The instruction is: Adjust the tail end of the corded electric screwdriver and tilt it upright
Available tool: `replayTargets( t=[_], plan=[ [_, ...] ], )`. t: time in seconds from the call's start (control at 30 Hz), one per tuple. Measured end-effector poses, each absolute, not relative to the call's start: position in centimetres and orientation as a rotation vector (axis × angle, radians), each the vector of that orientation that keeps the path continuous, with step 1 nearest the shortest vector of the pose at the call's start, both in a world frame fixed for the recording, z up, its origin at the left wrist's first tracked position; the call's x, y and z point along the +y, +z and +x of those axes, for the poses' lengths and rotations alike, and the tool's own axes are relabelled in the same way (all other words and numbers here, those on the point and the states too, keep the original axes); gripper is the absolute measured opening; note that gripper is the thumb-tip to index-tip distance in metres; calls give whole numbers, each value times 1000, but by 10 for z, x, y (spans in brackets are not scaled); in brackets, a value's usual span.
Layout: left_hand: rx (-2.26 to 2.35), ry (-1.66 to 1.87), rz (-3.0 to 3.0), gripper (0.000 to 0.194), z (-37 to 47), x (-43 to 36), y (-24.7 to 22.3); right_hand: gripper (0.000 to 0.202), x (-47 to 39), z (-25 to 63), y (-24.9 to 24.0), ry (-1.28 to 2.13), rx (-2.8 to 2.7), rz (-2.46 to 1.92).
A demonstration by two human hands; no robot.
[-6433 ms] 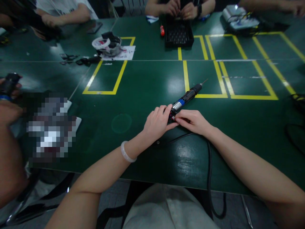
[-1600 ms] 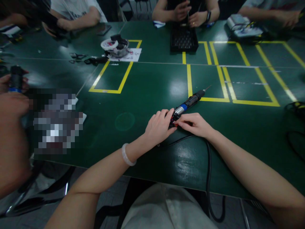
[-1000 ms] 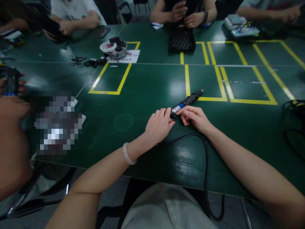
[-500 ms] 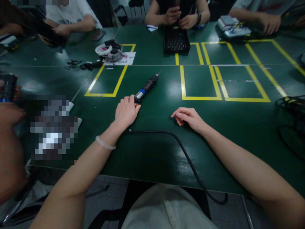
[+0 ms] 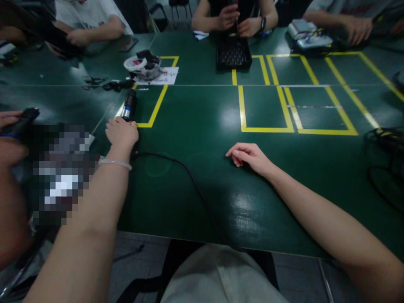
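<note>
Left hand (image 5: 122,134) gripped driver (image 5: 129,103), its front end jutting beyond the fingers; right hand (image 5: 251,156) lay on tabletop (image 5: 195,113), fingers loosely half-curled.

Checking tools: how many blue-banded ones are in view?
2: one tool in the left hand, a second tool in a co-worker's hands, far left. Others may be hidden.

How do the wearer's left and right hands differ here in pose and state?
The left hand grips a black-and-silver tool; the right hand holds nothing visible, its fingers loosely curled.
The left hand is stretched out to the near side of a yellow taped outline; the right hand lies closer to the wearer.
A pale bracelet circles the left hand's wrist; the right hand's wrist shows none.
Both are ungloved, over the green table.
</note>
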State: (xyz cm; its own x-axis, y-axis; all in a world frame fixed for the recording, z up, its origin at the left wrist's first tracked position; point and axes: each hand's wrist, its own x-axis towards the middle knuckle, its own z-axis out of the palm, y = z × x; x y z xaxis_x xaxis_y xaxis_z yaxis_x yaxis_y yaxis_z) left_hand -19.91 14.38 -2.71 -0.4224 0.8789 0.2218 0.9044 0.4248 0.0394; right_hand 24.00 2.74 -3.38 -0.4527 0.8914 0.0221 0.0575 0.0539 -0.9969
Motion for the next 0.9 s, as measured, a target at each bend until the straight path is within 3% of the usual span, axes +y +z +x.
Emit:
replayTargets(
  t=[0.53, 0.73, 0.9],
  plan=[
    [-2472, -72, -1603, 59, -211, 145, -23, 34, 28, 240, -34, 1484, -1640, -982],
    [-2489, -62, -1634, 77, -207, 138, -19, 35, 28, 240, -34, 1477, -1652, -987],
    [-2492, -114, -1614, 68, -208, 138, -20, 35, 28, 239, -34, 1476, -1649, -993]
  ],
)
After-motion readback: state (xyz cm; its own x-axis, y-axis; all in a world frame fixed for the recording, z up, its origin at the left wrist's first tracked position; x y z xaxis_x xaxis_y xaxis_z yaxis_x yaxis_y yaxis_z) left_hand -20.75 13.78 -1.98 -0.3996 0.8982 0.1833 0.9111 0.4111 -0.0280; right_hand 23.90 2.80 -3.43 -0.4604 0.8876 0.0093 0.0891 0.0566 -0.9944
